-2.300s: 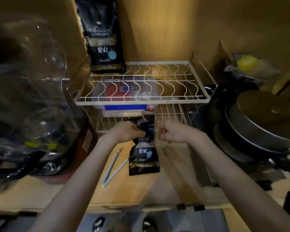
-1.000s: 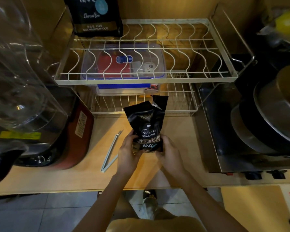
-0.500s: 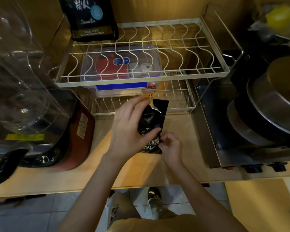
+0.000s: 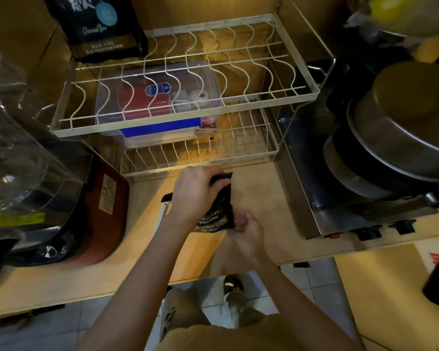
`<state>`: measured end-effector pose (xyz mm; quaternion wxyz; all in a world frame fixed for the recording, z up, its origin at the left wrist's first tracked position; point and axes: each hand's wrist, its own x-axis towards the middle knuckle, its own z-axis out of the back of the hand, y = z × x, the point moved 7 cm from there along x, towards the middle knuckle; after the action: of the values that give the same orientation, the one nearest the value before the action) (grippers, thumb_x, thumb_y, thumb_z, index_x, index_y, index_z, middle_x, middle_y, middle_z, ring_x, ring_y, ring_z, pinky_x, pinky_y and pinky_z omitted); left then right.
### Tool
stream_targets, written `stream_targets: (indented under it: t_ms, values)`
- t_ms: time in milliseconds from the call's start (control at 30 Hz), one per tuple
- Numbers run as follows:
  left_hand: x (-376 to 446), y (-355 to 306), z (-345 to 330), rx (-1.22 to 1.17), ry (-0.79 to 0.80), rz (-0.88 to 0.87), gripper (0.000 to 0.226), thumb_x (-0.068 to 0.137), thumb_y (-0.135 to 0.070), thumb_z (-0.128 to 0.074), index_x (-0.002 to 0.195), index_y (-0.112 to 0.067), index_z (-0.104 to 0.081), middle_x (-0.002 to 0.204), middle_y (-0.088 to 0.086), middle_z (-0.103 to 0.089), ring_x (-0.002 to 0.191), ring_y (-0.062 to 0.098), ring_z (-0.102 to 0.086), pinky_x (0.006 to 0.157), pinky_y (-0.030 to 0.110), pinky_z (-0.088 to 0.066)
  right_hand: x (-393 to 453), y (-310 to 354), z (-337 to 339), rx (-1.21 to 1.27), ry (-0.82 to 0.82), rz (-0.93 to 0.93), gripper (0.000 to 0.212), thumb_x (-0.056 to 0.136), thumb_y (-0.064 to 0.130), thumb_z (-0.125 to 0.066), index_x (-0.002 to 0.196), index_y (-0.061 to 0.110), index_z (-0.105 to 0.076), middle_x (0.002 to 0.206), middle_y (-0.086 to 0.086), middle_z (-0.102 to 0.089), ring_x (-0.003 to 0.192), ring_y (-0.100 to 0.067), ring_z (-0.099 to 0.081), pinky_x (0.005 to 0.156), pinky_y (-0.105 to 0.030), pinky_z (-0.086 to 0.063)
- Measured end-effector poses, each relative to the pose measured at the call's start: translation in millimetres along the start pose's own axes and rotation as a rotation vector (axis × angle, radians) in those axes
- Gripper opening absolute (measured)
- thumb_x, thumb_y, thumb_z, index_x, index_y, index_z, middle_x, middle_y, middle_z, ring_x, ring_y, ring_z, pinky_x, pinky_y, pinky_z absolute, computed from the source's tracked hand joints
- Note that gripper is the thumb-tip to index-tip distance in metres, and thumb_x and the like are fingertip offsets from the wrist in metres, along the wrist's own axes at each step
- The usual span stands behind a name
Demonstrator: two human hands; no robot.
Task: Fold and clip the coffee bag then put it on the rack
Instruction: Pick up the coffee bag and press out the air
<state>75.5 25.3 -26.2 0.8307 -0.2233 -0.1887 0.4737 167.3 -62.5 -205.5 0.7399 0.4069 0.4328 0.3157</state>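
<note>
A small black coffee bag lies on the wooden counter in front of the wire rack. My left hand covers the bag's upper part and presses its top down, fingers curled over the top edge. My right hand pinches the bag's lower right corner. A pale clip stick lies on the counter just left of my left wrist, mostly hidden. A second, larger black coffee bag stands on the rack's top shelf at the far left.
A clear plastic box with a blue lid sits on the rack's lower shelf. A red-brown appliance and a clear jug stand at the left. Stacked pans rest on a stove at the right.
My left hand has pushed the bag's upright top downward, so the bag now lies flatter under it. My right hand stays at the bag's lower edge.
</note>
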Motion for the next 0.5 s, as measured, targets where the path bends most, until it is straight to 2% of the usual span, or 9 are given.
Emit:
stream_targets:
  t_ms: [133, 200, 267, 333, 400, 500]
  values:
    - [-8.0, 3.7, 1.1, -0.042, -0.08, 0.005, 0.018, 0.083, -0.023, -0.061, 0.093, -0.011, -0.069, 0.086, 0.011, -0.074, 0.077, 0.026, -0.065, 0.07, 0.029, -0.046, -0.8, -6.9, -2.7, -0.164, -0.097, -0.08, 0.014, 0.081, 0.008, -0.058, 0.083, 0.019, -0.05, 0.079, -0.001, -0.054, 0.074, -0.016, -0.049, 0.064, -0.025, -0.038]
    - [-12.4, 4.3, 1.0, -0.06, -0.107, 0.011, 0.015, 0.081, -0.019, -0.063, 0.091, -0.009, -0.07, 0.085, 0.011, -0.074, 0.075, 0.025, -0.066, 0.068, 0.024, -0.044, 1.6, -6.9, -3.9, -0.198, -0.133, -0.084, 0.012, 0.079, 0.008, -0.057, 0.077, 0.018, -0.052, 0.078, -0.002, -0.055, 0.072, -0.015, -0.048, 0.058, -0.022, -0.036]
    - [-17.0, 6.7, 0.7, -0.141, -0.124, 0.031, 0.012, 0.079, -0.014, -0.065, 0.089, -0.009, -0.071, 0.084, 0.007, -0.074, 0.075, 0.016, -0.064, 0.066, 0.01, -0.041, 3.4, -1.0, -5.0, -0.238, -0.157, 0.013, 0.018, 0.074, 0.003, -0.058, 0.07, 0.019, -0.052, 0.074, -0.001, -0.052, 0.071, -0.017, -0.048, 0.053, -0.021, -0.034]
    - [-22.5, 12.5, -1.0, -0.241, -0.125, 0.088, 0.011, 0.078, -0.012, -0.066, 0.087, -0.011, -0.071, 0.084, -0.002, -0.07, 0.073, 0.003, -0.059, 0.067, 0.0, -0.039, 3.8, 3.5, -4.4, -0.319, -0.173, 0.146, 0.017, 0.066, -0.003, -0.058, 0.065, 0.013, -0.052, 0.072, -0.002, -0.051, 0.071, -0.022, -0.05, 0.057, -0.026, -0.034]
    - [-29.1, 20.2, -1.2, -0.347, -0.146, 0.168, 0.01, 0.077, -0.012, -0.067, 0.086, -0.013, -0.072, 0.082, -0.008, -0.067, 0.069, -0.008, -0.058, 0.067, 0.001, -0.042, 3.0, 4.0, -4.0, -0.375, -0.151, 0.227, 0.013, 0.063, -0.006, -0.057, 0.065, 0.005, -0.051, 0.071, -0.009, -0.053, 0.072, -0.024, -0.05, 0.06, -0.028, -0.035]
    - [-41.2, 29.3, 2.9, -0.513, -0.242, 0.269, 0.013, 0.074, -0.01, -0.07, 0.082, -0.02, -0.072, 0.077, -0.012, -0.067, 0.069, -0.01, -0.061, 0.065, 0.006, -0.048, 3.6, 3.1, -4.4, -0.375, -0.126, 0.315, 0.015, 0.061, -0.009, -0.056, 0.063, 0.003, -0.046, 0.07, -0.014, -0.054, 0.07, -0.024, -0.048, 0.058, -0.03, -0.036]
